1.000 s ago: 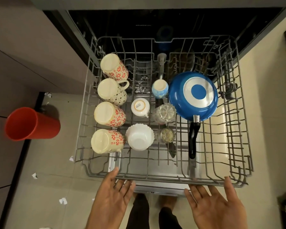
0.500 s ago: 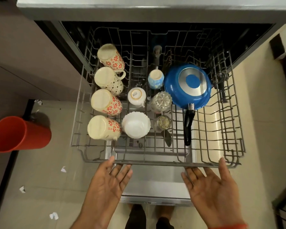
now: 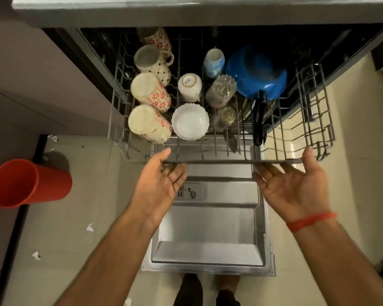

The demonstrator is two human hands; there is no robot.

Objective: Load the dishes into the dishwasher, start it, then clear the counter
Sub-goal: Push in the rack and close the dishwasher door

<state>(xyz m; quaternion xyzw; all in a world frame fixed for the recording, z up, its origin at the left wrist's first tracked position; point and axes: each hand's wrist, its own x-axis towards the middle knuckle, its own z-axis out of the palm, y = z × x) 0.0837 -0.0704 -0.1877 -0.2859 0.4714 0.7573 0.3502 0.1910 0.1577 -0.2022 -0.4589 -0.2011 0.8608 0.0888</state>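
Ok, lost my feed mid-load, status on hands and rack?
Left hand and right hand open, palms on the upper rack front rail. Rack loaded: mugs, blue pan; partly inside. Door down; nothing blocking.

One head-worn wide-angle view looks steeply down from close above the dishwasher rack (image 3: 221, 151), open door (image 3: 210, 228) and floor (image 3: 75, 250).

A red bucket (image 3: 30, 183) stands on the floor (image 3: 80, 195) among paper scraps (image 3: 90, 227).
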